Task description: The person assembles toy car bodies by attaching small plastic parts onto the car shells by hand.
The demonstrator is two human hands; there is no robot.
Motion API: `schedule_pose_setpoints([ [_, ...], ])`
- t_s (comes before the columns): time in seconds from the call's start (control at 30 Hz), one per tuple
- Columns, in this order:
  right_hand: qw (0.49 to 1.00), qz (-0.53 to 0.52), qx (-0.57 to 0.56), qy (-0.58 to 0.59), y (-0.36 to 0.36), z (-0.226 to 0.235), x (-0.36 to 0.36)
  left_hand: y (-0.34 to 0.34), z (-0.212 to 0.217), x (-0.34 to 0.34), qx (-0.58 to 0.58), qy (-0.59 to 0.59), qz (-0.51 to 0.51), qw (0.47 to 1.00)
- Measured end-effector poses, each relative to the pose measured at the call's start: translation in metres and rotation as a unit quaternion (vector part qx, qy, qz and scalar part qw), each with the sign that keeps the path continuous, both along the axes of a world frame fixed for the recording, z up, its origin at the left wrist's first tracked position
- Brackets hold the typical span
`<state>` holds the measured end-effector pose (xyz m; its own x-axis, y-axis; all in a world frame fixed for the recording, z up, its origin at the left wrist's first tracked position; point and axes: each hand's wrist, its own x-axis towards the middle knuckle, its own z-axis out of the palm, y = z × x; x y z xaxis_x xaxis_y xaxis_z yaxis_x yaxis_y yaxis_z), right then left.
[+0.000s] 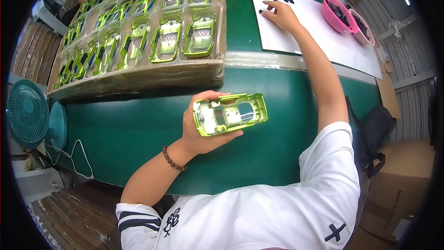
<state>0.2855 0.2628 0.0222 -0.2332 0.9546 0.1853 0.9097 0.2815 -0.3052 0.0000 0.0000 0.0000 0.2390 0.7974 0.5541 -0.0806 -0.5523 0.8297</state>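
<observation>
My left hand [199, 127] is closed round a lime-green toy car body [231, 114], turned so its hollow inside faces up. A dark window piece shows within the shell. Out to the far right, my right hand [281, 15] reaches over a white board [300, 34], thumb and forefinger close to a small black part [261, 11] near the board's left edge. Whether the fingers grip that part I cannot tell. A few more small black parts [287, 0] lie on the board just beyond this hand.
A big carton [175, 75] of several rows of green car bodies stands at the far left. A pink basket [340, 16] and a patterned basket [363, 28] hold black parts at the far right. A teal fan [28, 111] stands at the left edge of the green table [125, 143].
</observation>
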Motion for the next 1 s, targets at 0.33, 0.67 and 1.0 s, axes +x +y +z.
schedule_pose_setpoints([
  [0.33,0.962,-0.241,0.096,-0.086,0.067,-0.011,0.081,0.005,0.002,0.004,0.02,0.049,0.018,0.998],
  [0.67,0.984,-0.089,0.032,-0.149,0.08,0.012,0.103,0.007,0.005,0.005,0.015,0.053,0.02,0.998],
  [1.0,0.889,0.057,-0.124,0.437,-0.084,0.044,0.047,0.003,0.004,0.006,0.008,0.051,0.02,0.998],
])
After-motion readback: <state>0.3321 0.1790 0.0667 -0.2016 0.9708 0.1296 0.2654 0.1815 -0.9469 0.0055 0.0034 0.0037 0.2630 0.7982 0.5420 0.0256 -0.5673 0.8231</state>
